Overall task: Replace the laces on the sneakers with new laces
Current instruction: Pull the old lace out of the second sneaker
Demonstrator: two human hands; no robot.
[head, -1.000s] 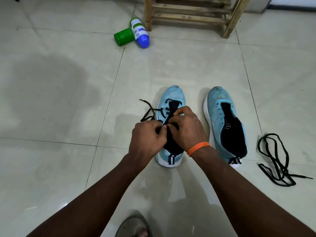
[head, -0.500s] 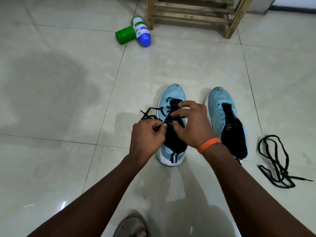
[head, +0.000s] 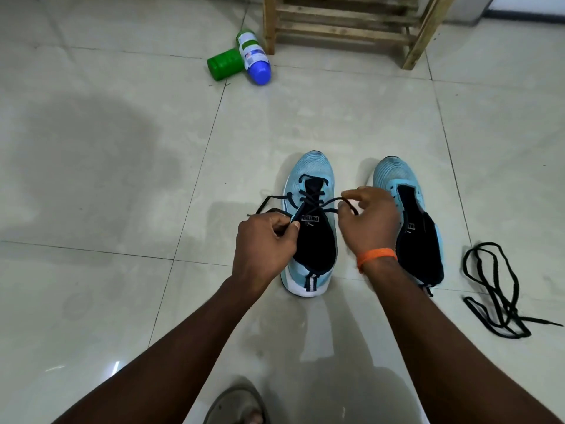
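Two light blue sneakers stand side by side on the tiled floor. The left sneaker [head: 312,169] has a black lace [head: 308,198] threaded through its front eyelets, crossing over the black tongue. My left hand [head: 263,246] pinches one end of that lace at the sneaker's left side. My right hand [head: 368,223], with an orange band at the wrist, pinches the other end at its right side. The right sneaker [head: 394,179] has no lace and is partly hidden behind my right hand. A loose black lace [head: 492,289] lies coiled on the floor to the right.
A green bottle [head: 224,64] and a white bottle with a blue cap [head: 253,56] lie on the floor at the back. A wooden rack [head: 345,26] stands behind them. My sandalled foot [head: 237,405] shows at the bottom edge.
My hands were bunched together over the left sneaker's tongue. They have drawn apart to either side, pulling the lace ends outward, and the tongue is now uncovered.
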